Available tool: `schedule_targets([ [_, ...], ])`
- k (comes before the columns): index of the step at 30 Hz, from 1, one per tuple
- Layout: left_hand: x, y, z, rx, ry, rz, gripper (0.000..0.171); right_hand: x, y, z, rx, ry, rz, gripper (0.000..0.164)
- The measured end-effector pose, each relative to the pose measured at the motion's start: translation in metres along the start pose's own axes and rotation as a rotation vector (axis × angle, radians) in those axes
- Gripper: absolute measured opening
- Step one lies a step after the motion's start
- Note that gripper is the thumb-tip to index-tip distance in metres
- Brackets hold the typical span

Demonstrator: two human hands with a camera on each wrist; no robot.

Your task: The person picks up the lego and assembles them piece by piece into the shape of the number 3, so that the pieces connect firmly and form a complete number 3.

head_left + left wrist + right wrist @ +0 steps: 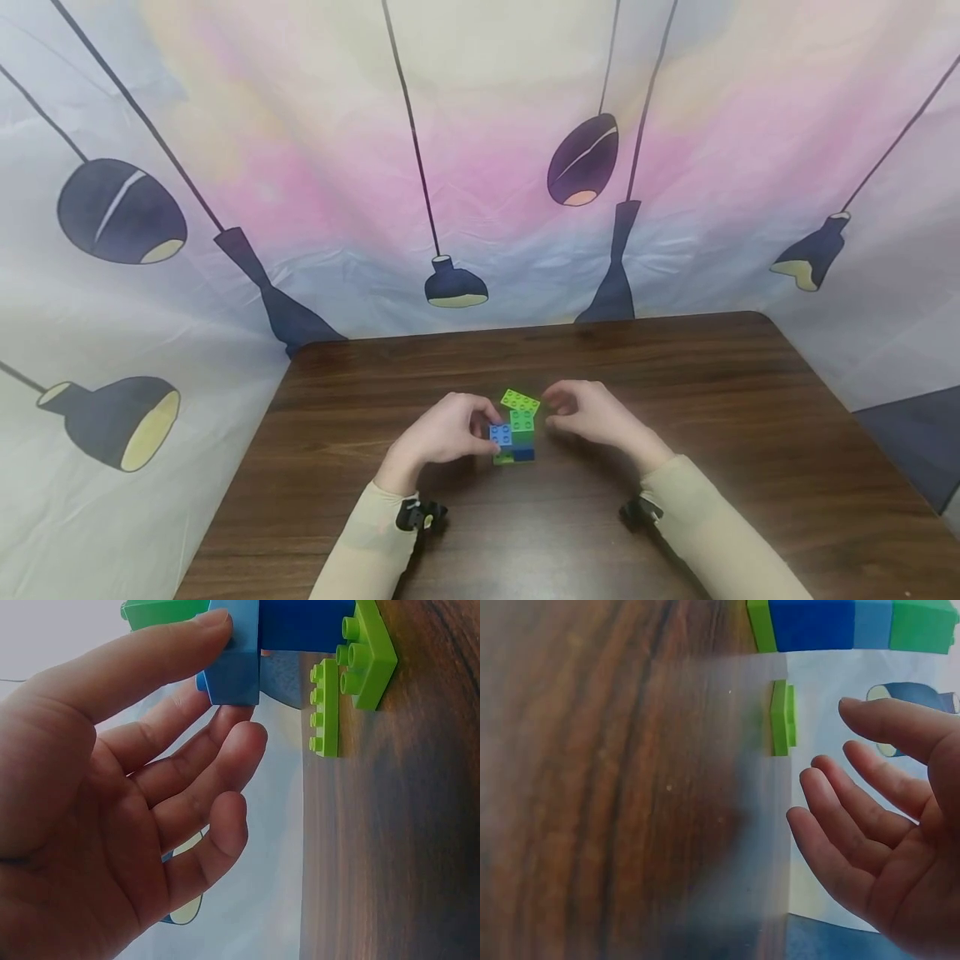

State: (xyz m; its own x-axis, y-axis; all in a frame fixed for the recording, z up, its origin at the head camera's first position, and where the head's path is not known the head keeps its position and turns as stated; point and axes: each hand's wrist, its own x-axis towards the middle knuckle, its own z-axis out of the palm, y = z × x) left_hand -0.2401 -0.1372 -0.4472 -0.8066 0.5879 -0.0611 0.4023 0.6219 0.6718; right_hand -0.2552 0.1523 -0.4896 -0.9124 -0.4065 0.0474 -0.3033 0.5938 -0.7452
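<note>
A small stack of toy building bricks stands on the table, with a lime green plate (375, 664) at its base. On that sits a dark blue brick (814, 624), then a light blue brick (234, 660), with a green brick (522, 421) on top. My left hand (447, 429) pinches the light blue brick, thumb on its near side and fingers behind. To the right of the stack my right hand (596, 412) hovers with relaxed fingers, holding nothing. Behind the stack lies a loose lime green plate (521, 401), studs up.
The dark wooden table (600, 550) reaches back to a hanging cloth backdrop (510, 167) printed with lamps. Black wrist cameras (422, 514) are strapped over the pale sleeves (727, 525).
</note>
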Motion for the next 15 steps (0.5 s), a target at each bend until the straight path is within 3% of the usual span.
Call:
schedule_targets([
  [15,-0.001,0.0,0.0,0.011,-0.005,0.024,0.027,0.022,0.004,0.012,0.012,-0.033,0.066,0.044],
])
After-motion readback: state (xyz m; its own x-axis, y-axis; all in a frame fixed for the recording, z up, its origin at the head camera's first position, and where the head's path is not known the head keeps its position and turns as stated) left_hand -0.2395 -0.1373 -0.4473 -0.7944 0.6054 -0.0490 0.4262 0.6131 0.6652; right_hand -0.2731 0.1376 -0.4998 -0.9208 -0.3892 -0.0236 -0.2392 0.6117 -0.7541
